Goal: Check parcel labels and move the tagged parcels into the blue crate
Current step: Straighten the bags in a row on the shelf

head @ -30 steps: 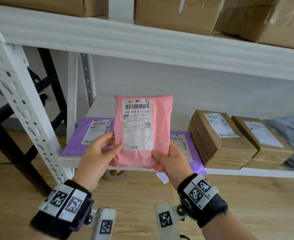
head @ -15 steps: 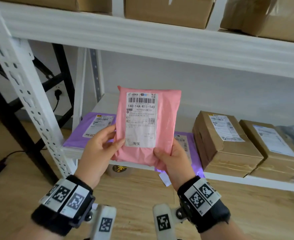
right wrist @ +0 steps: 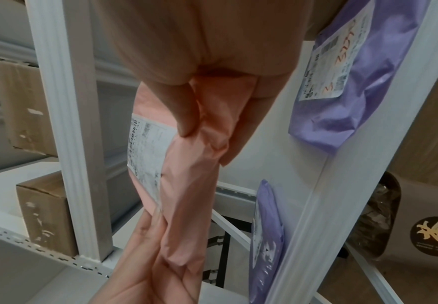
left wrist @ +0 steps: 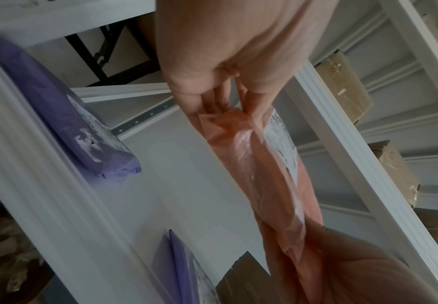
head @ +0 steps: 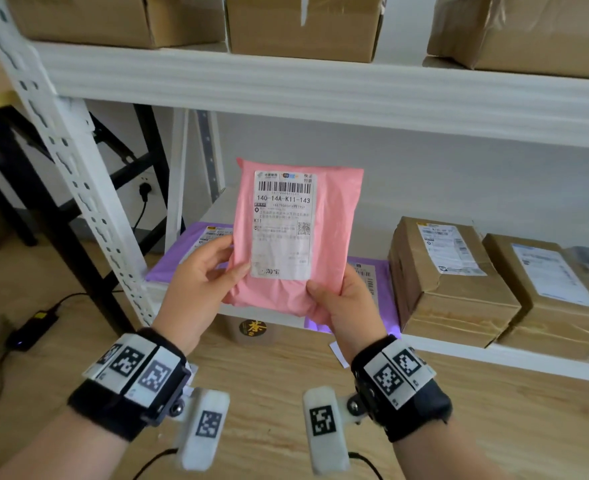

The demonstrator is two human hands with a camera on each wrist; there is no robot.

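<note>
I hold a pink plastic mailer parcel [head: 327, 244] upright in front of the lower shelf, its white shipping label [head: 281, 226] with barcode facing me. My left hand [head: 217, 268] pinches its lower left edge, thumb in front and fingers behind. My right hand [head: 331, 299] grips the lower right corner the same way. In the left wrist view the left hand [left wrist: 225, 98] pinches the pink parcel [left wrist: 264, 185] edge-on. The right wrist view shows the right hand [right wrist: 186, 115] with its thumb on the pink parcel [right wrist: 194, 174]. No blue crate is in view.
Two purple mailers [head: 185, 251] [head: 379, 282] lie on the white lower shelf [head: 494, 355], with two brown labelled boxes [head: 449, 282] [head: 556, 289] to the right. More boxes [head: 303, 26] sit on the upper shelf. A white perforated post [head: 78, 188] stands left. A brown pouch [head: 251, 329] sits under the shelf.
Both hands have lifted the pink parcel slightly higher against the shelf. Their grips are unchanged.
</note>
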